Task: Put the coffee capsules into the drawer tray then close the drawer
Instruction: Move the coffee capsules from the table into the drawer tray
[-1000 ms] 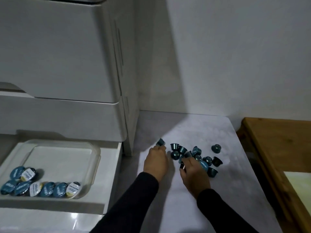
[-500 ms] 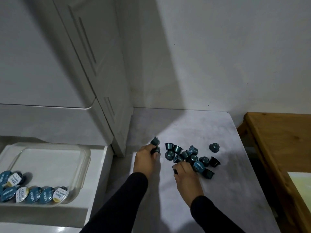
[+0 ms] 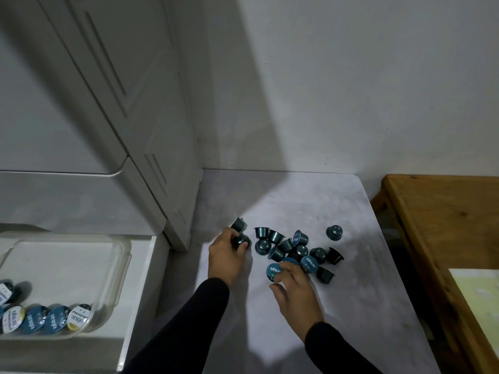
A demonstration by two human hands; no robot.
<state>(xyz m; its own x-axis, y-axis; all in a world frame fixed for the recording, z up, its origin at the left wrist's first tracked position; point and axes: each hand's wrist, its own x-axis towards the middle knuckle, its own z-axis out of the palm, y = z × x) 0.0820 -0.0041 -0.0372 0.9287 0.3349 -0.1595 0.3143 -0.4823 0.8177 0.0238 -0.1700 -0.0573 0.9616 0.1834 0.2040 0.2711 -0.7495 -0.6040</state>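
Several dark teal coffee capsules (image 3: pixel 293 247) lie in a heap on the grey counter (image 3: pixel 310 319). My left hand (image 3: pixel 225 256) sits at the heap's left edge, its fingers closed on one capsule (image 3: pixel 241 241); another capsule (image 3: pixel 239 224) lies just beyond it. My right hand (image 3: pixel 295 291) is at the heap's near side, thumb and fingers pinching a capsule with a blue lid (image 3: pixel 274 271). At lower left, the open white drawer (image 3: pixel 140 279) holds a clear plastic tray (image 3: pixel 118 255) with a row of several capsules (image 3: pixel 54 319) along its near side.
A white cabinet (image 3: pixel 108 117) stands above the drawer, its corner close to my left hand. A white wall backs the counter. A wooden table (image 3: pixel 437 225) adjoins the counter on the right, with a pale sheet (image 3: pixel 480 300) on it.
My right hand has lifted a blue-lidded capsule out of the heap's near side. My left hand stays on its capsule. The view has swung right, pushing the drawer tray toward the left edge.
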